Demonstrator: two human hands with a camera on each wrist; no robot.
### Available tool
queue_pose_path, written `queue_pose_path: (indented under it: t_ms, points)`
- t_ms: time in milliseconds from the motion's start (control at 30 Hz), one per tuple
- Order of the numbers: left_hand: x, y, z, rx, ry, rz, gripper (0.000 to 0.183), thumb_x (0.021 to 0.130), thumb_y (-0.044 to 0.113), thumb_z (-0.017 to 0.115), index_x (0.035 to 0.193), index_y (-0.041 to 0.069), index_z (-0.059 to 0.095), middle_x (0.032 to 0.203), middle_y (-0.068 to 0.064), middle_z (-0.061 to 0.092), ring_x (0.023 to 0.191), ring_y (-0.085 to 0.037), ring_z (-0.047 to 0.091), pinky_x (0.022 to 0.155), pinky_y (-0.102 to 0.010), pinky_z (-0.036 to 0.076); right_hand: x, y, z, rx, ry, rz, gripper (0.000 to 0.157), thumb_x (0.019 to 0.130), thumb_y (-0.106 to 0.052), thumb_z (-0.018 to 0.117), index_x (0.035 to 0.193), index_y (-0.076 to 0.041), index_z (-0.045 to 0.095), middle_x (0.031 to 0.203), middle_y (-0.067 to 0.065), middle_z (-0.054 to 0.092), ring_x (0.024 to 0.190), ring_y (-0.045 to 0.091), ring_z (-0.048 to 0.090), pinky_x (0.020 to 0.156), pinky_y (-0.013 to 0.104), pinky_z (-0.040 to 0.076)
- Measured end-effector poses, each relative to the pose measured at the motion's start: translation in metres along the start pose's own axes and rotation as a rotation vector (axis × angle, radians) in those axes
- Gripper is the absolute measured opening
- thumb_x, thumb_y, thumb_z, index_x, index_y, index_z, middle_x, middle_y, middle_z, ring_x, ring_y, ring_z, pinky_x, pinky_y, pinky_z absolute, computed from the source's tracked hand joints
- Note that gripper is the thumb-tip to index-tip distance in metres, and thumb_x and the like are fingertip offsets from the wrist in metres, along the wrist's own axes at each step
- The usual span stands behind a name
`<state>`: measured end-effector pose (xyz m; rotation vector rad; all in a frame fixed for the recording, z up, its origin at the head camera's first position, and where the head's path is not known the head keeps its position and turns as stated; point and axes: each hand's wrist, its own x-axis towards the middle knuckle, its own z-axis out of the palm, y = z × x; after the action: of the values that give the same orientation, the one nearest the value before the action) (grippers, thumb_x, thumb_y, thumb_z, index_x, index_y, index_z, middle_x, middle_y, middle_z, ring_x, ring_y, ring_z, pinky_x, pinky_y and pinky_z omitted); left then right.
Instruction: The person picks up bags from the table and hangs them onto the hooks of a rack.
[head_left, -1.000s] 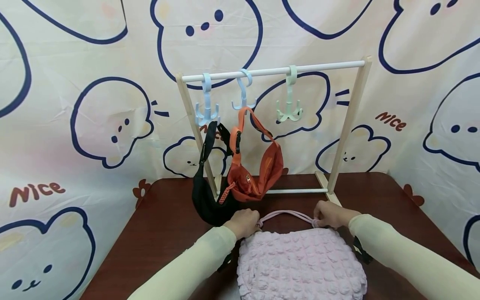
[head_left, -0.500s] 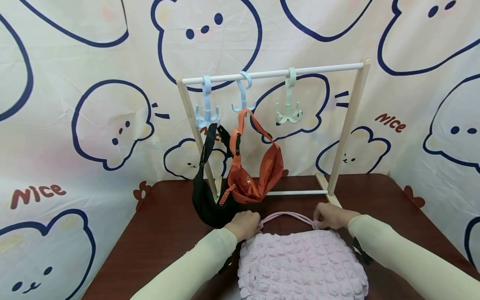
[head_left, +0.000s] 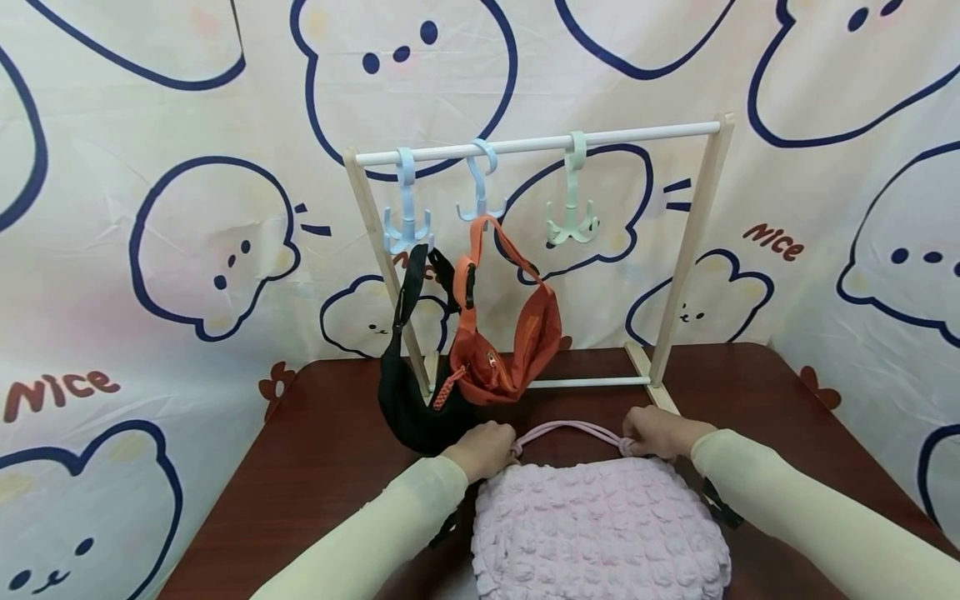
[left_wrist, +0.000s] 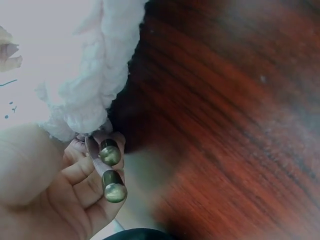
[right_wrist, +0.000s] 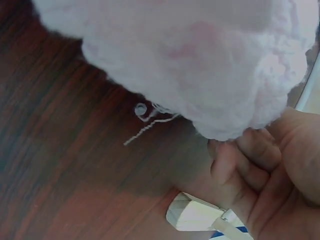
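Observation:
A pale pink, puckered handbag lies at the front of the brown table, its thin cord handle arched at the top. At the bag's upper left corner, my left hand grips it beside the handle's knot. Two brass-coloured cord ends lie across that hand's curled fingers in the left wrist view. My right hand pinches the upper right corner, by the other knot. Seen from the right wrist, its fingers curl under the fluffy edge, and a twisted thread hangs from the bag.
Behind the bag stands a wooden rack with a white bar. Two blue hooks and a green hook hang there. A black bag and an orange bag hang at the left, close to my left hand.
Both hands keep their hold on the handbag's corners, and the bag stays in place. Only the head view has shifted slightly.

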<state>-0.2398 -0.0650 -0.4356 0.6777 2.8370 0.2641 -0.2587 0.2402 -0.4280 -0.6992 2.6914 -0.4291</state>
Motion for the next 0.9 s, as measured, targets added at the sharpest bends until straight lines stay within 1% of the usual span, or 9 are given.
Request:
queue_pose_path:
  t_ms: [100, 167, 233, 433, 500, 667, 767, 833, 900]
  points:
    - [-0.001, -0.001, 0.000, -0.072, -0.018, -0.001, 0.023, 0.095, 0.023, 0.072, 0.080, 0.013, 0.058, 0.070, 0.003, 0.050, 0.062, -0.009, 0.045, 0.061, -0.026, 0.039, -0.001, 0.001, 0.000, 0.021, 0.006, -0.019, 0.019, 0.089, -0.001, 0.071, 0.074, -0.010, 0.063, 0.067, -0.007, 0.050, 0.061, 0.007, 0.044, 0.058, 0.023, 0.037]
    - [-0.002, -0.003, 0.000, -0.106, -0.023, 0.005, 0.026, 0.095, 0.023, 0.072, 0.078, 0.013, 0.054, 0.070, 0.004, 0.044, 0.062, -0.009, 0.043, 0.061, -0.026, 0.037, -0.001, 0.002, 0.000, 0.026, 0.013, -0.036, 0.018, 0.089, -0.002, 0.072, 0.076, -0.010, 0.064, 0.069, -0.008, 0.051, 0.062, 0.007, 0.044, 0.059, 0.023, 0.038]
    - [-0.002, -0.005, -0.001, -0.127, -0.027, 0.017, 0.026, 0.095, 0.022, 0.072, 0.079, 0.012, 0.054, 0.071, 0.004, 0.041, 0.064, -0.010, 0.042, 0.062, -0.026, 0.036, -0.001, 0.003, 0.000, 0.036, 0.015, -0.041, 0.016, 0.089, -0.003, 0.072, 0.077, -0.010, 0.064, 0.070, -0.007, 0.053, 0.064, 0.008, 0.045, 0.060, 0.024, 0.039]
    - [-0.002, -0.011, -0.007, -0.144, -0.074, 0.050, 0.014, 0.095, 0.019, 0.071, 0.097, 0.010, 0.061, 0.080, 0.002, 0.050, 0.072, -0.012, 0.048, 0.068, -0.028, 0.041, 0.000, 0.004, -0.001, 0.051, 0.005, -0.040, 0.013, 0.089, -0.003, 0.073, 0.079, -0.009, 0.066, 0.072, -0.006, 0.056, 0.067, 0.009, 0.048, 0.063, 0.025, 0.042]
    - [-0.002, -0.013, -0.009, -0.147, -0.101, 0.050, 0.014, 0.096, 0.019, 0.070, 0.101, 0.011, 0.061, 0.083, 0.002, 0.052, 0.072, -0.012, 0.049, 0.068, -0.028, 0.041, 0.000, 0.004, -0.002, 0.041, 0.006, -0.045, 0.011, 0.089, -0.004, 0.073, 0.081, -0.008, 0.067, 0.074, -0.005, 0.058, 0.067, 0.009, 0.049, 0.064, 0.026, 0.043]
    - [-0.002, -0.015, -0.014, -0.160, -0.152, 0.029, 0.017, 0.094, 0.019, 0.072, 0.105, 0.012, 0.062, 0.085, 0.002, 0.055, 0.073, -0.012, 0.050, 0.068, -0.029, 0.042, 0.000, 0.004, -0.002, 0.049, 0.002, -0.044, 0.010, 0.089, -0.004, 0.073, 0.082, -0.008, 0.067, 0.076, -0.005, 0.059, 0.069, 0.010, 0.049, 0.064, 0.026, 0.044]
    - [-0.001, -0.016, -0.015, -0.153, -0.164, 0.010, 0.018, 0.092, 0.021, 0.075, 0.103, 0.012, 0.065, 0.083, 0.003, 0.055, 0.071, -0.010, 0.051, 0.067, -0.028, 0.042, 0.000, 0.005, 0.000, 0.059, -0.004, -0.045, 0.011, 0.090, -0.004, 0.072, 0.081, -0.009, 0.066, 0.075, -0.006, 0.057, 0.069, 0.009, 0.049, 0.064, 0.026, 0.043]
    - [0.000, -0.017, -0.014, -0.150, -0.163, 0.011, 0.014, 0.091, 0.021, 0.076, 0.095, 0.011, 0.066, 0.077, 0.004, 0.054, 0.067, -0.010, 0.050, 0.064, -0.026, 0.042, 0.000, 0.006, 0.001, 0.067, -0.005, -0.043, 0.012, 0.090, -0.004, 0.072, 0.081, -0.009, 0.066, 0.074, -0.006, 0.055, 0.069, 0.009, 0.048, 0.065, 0.025, 0.042]
    - [0.001, -0.017, -0.012, -0.149, -0.149, 0.021, 0.016, 0.091, 0.020, 0.075, 0.083, 0.012, 0.065, 0.068, 0.005, 0.051, 0.060, -0.008, 0.048, 0.060, -0.024, 0.040, 0.000, 0.007, 0.002, 0.066, -0.005, -0.051, 0.014, 0.090, -0.004, 0.072, 0.079, -0.009, 0.064, 0.074, -0.007, 0.053, 0.068, 0.009, 0.047, 0.064, 0.025, 0.041]
